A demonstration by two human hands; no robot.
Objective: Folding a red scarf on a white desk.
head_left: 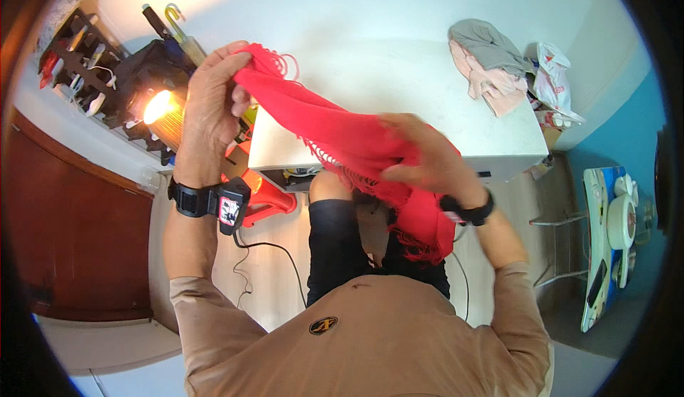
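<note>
Red fringed scarf (320,116) stretched between a person's two bare hands, held up in front of the body and across the front edge of a white table (385,76). The left hand (219,84), raised at the upper left, had thumb and fingers pinched together on one end of the cloth, with fringe spilling out beside them. From that pinch the scarf's long axis sloped down and to the right, toward the right hand (434,158). That hand, blurred, lay over the lower stretch, its thumb apart from its fingers; whether it gripped the cloth, I could not tell. It was the nearer hand to the loose fringed part, which hung below it over the dark shorts (335,240). A grey garment (490,44) and a pink garment (491,82) lay well apart, at the table's right; a lit lamp (162,108) glowed left of the left hand.
</note>
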